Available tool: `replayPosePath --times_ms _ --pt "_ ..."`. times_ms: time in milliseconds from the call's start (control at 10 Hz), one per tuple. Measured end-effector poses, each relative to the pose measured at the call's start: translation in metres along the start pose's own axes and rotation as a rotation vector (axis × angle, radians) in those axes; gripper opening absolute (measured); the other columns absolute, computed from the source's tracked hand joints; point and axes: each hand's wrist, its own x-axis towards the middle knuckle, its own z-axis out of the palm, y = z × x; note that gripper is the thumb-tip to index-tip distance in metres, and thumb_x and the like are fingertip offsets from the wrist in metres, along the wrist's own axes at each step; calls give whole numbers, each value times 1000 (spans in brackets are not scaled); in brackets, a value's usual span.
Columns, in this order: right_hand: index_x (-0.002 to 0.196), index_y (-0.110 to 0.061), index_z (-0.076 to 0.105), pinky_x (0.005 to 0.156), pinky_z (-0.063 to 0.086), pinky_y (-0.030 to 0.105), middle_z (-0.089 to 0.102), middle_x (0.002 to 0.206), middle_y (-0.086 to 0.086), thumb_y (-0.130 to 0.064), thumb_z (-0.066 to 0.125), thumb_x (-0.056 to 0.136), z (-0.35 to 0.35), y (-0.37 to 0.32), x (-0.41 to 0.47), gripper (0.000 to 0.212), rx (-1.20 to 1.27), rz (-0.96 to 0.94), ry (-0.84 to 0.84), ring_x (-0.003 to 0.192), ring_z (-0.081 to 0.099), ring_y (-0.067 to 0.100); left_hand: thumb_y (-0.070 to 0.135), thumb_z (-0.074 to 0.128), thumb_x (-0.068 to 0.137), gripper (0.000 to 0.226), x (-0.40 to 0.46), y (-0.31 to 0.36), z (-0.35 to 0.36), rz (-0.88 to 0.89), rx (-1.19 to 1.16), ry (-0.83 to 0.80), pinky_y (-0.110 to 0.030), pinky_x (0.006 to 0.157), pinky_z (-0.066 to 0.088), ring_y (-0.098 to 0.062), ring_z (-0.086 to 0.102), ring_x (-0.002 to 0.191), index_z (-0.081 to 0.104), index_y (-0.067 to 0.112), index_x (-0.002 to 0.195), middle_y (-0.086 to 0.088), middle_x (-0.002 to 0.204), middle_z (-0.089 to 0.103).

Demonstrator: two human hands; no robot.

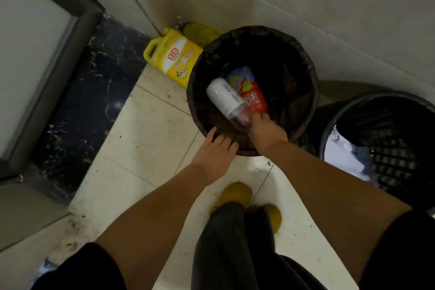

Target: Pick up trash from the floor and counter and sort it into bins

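We've got our right hand (267, 128) closed round the neck end of a clear plastic bottle (227, 101) with a white label, holding it tipped into the lined bin (195, 92) in the middle of the frame, so it looks to us like we're right at the drop. Holding it by the neck probably lets the fat end go in first. Our left hand (215, 150) rests on the near rim with fingers spread and nothing in it, likely to steady the bin.

There's a red and blue packet (247, 87) already down in there, just beside the bottle. Its print is too blurry to read. Same with the small dark text on the bottle label.

Upper left of the bin, a yellow jug (170, 56) sits in the corner with red characters on a white panel, unreadable. A second mesh bin (400, 148) at right holds something white.
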Motion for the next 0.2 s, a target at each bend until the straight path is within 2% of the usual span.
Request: replayPosePath --times_ms 100,200 --pt "135 -8 36 95 45 46 43 134 18 -14 51 92 -19 1 -10 46 -83 13 -82 120 48 39 15 41 96 41 5 -2 -17 -48 -6 -108 -49 123 8 -31 39 133 40 10 137 -13 138 48" --pt "134 -8 38 96 45 47 46 131 19 -17 51 93 -49 10 -30 44 -73 24 -69 118 49 39 23 39 99 44 3 -3 -43 -66 -8 -193 -50 120 14 -31 35 136 34 11 141 -14 143 42"
